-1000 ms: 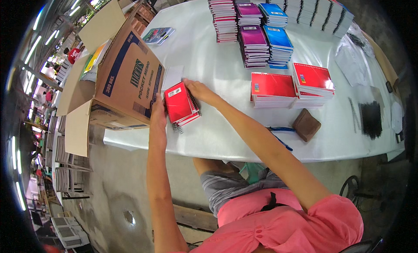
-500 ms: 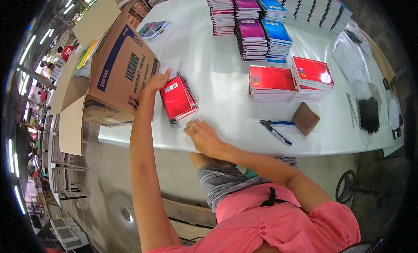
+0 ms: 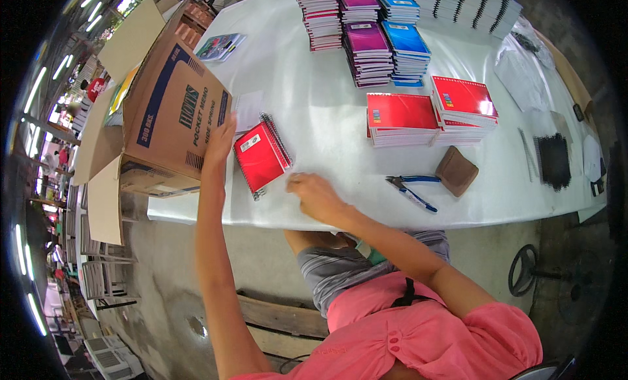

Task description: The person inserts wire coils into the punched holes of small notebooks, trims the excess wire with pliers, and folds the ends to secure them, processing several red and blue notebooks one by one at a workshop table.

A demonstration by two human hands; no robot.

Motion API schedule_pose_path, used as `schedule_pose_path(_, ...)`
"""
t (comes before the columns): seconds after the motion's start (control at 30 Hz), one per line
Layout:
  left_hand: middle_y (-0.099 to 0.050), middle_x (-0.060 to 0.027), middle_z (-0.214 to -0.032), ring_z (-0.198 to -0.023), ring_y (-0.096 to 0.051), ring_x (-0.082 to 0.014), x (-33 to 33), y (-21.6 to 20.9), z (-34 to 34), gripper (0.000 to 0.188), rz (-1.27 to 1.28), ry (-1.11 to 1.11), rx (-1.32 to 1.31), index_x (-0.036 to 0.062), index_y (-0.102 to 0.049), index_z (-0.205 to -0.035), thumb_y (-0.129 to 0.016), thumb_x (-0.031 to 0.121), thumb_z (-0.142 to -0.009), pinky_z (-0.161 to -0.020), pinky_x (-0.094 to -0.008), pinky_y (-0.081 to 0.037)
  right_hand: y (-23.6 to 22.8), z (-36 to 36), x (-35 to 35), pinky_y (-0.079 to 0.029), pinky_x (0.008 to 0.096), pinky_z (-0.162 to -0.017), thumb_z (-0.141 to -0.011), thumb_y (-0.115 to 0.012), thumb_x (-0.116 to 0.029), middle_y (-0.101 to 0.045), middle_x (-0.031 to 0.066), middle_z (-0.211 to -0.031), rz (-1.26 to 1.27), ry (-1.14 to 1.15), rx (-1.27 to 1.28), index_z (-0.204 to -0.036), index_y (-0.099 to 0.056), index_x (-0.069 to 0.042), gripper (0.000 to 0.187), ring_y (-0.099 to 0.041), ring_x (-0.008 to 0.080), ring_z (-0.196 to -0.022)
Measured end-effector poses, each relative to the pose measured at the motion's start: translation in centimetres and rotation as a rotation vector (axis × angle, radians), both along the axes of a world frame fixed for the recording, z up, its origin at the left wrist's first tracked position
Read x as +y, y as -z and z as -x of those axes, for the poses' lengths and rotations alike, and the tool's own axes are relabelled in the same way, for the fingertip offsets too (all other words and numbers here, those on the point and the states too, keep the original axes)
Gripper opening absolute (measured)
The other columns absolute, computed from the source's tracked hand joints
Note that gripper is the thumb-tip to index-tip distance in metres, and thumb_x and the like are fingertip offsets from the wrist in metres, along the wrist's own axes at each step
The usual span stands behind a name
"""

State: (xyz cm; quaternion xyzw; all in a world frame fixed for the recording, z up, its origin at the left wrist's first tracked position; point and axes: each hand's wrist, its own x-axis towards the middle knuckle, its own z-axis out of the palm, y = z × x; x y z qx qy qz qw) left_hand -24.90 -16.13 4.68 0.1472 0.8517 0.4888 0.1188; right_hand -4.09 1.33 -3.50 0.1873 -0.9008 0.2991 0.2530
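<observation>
A small stack of red spiral pocket notebooks [image 3: 260,161] lies on the white table between my two hands, with black coils along its edges. My left hand [image 3: 221,141] is beside the stack's left side and against or very near the cardboard box [image 3: 173,112]; its fingers are stretched out and it holds nothing. Just right of the stack's lower corner is my right hand [image 3: 318,197]. Its fingers are curled in, slightly blurred, with nothing visible in them. A pale sheet or pad [image 3: 248,108] lies behind the notebooks.
Red notebook piles [image 3: 400,112], blue-handled pliers [image 3: 415,189] and a brown block [image 3: 456,172] lie to the right. Purple notebooks [image 3: 367,40] and blue notebooks [image 3: 407,40] are stacked at the back. Black coils [image 3: 553,161] lie far right. The table's front edge [image 3: 366,227] is near me.
The notebook stack looks neater, its lower notebooks sticking out less. My left hand has straightened alongside the box, and my right hand has shifted slightly right. The view has turned slightly.
</observation>
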Motion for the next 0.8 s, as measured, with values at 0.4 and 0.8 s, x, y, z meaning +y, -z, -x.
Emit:
schedule_pose_path(0.4, -0.040, -0.0067, -0.152, -0.143, -0.030, -0.0355, 0.2, 0.5, -11.1, 0.068, 0.673, 0.275, 0.641, 0.0305, -0.047, -0.143, -0.074, 0.035, -0.080, -0.112, -0.0597, -0.024, -0.9, 8.2, 1.8, -0.047, 0.0394, -0.091, -0.104, -0.042, -0.035, -0.064, 0.0242, -0.114, 0.865, -0.035, -0.417, -0.117, -0.059, 0.003, 0.044, -0.062, 0.0354, -0.105)
schedule_pose_path(0.8, -0.055, -0.0148, -0.133, -0.123, -0.053, -0.0200, 0.0, 3.7, -7.3, 0.054, -0.623, -0.043, -0.413, -0.0030, -0.044, -0.139, -0.035, 0.038, -0.106, -0.106, -0.0354, -0.040, -1.5, 10.5, 1.2, -0.028, 0.0364, -0.114, -0.100, -0.019, -0.064, -0.051, 0.0164, -0.138, 0.869, -0.172, -0.525, -0.142, -0.040, 0.003, 0.082, -0.041, 0.0242, -0.132)
